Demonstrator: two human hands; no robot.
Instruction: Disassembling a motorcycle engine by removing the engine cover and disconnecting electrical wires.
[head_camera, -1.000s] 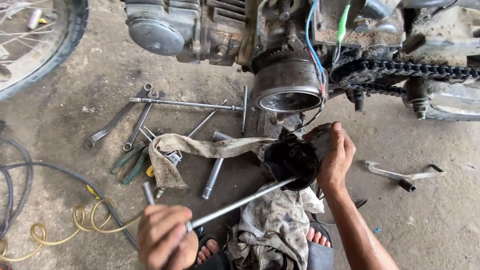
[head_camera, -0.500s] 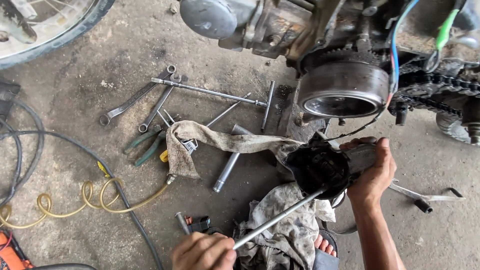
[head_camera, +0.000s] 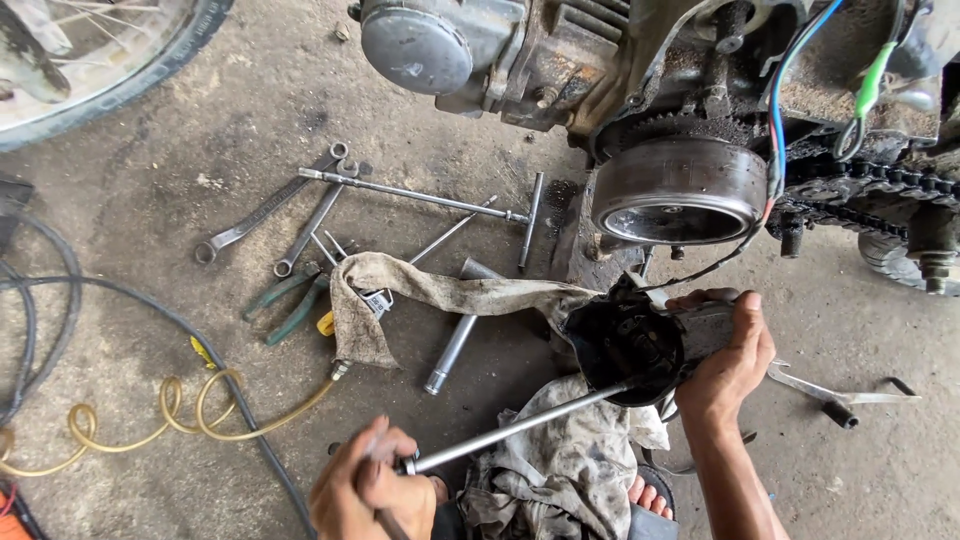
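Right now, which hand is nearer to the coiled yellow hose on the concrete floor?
Left. The left hand grips the long steel rod just right of the coiled yellow hose; the right hand holds the black engine cover, far right.

wrenches (head_camera: 270, 215) | pliers (head_camera: 285, 305) | yellow hose (head_camera: 190, 410) | flywheel (head_camera: 680, 190) | chain (head_camera: 870, 185)

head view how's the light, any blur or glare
Head view: soft, even daylight, only faint shadows on the concrete floor; mild sheen on the flywheel; left hand slightly soft at the frame edge; right hand and black cover sharp.
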